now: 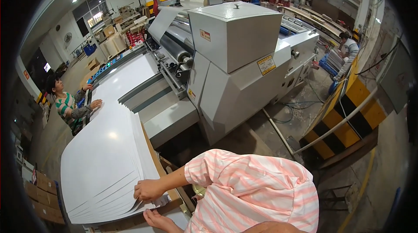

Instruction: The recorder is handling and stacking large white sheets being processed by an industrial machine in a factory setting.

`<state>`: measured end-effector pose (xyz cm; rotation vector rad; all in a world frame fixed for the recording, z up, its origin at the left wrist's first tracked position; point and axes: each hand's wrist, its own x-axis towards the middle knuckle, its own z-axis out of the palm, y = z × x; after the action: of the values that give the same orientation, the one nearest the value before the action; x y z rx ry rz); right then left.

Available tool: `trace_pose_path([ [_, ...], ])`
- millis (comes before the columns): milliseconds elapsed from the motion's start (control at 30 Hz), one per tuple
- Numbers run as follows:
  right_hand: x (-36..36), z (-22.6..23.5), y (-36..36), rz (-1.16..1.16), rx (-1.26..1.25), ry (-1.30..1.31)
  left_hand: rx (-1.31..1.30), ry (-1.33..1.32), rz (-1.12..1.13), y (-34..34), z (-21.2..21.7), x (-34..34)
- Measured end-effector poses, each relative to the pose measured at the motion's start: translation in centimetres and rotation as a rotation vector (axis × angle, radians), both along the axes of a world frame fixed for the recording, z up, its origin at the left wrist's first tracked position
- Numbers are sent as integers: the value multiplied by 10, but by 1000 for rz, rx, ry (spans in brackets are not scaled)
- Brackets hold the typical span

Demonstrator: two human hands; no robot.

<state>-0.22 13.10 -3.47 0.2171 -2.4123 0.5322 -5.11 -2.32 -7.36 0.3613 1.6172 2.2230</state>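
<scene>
A large stack of glossy white paper sheets (104, 154) lies at my left, its near edge fanned into several curled layers. My right hand (149, 190) is closed on the edge of the fanned sheets near the stack's corner. Just below it, my left hand (160, 221) reaches up to the same corner, palm turned up and fingers extended against the lower sheets. Its wrist leaves the picture at the bottom. Brown board (150, 148) shows along the stack's side.
A big grey-white roller machine (235, 37) stands ahead, with a feed table (126, 76) on its left. A co-worker (67, 107) in a striped top rests hands on the white sheets there. Right are a yellow-black striped block (344, 115) and another person (348, 50). Cartons (43, 194) sit lower left.
</scene>
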Motion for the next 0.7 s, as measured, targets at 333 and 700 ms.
trace_pose_path([
  [333,12,18,-7,110,258,156,58,-48,-3,-2,4,-8],
  [700,12,23,-3,-28,85,180,187,27,-154,-6,18,-5],
])
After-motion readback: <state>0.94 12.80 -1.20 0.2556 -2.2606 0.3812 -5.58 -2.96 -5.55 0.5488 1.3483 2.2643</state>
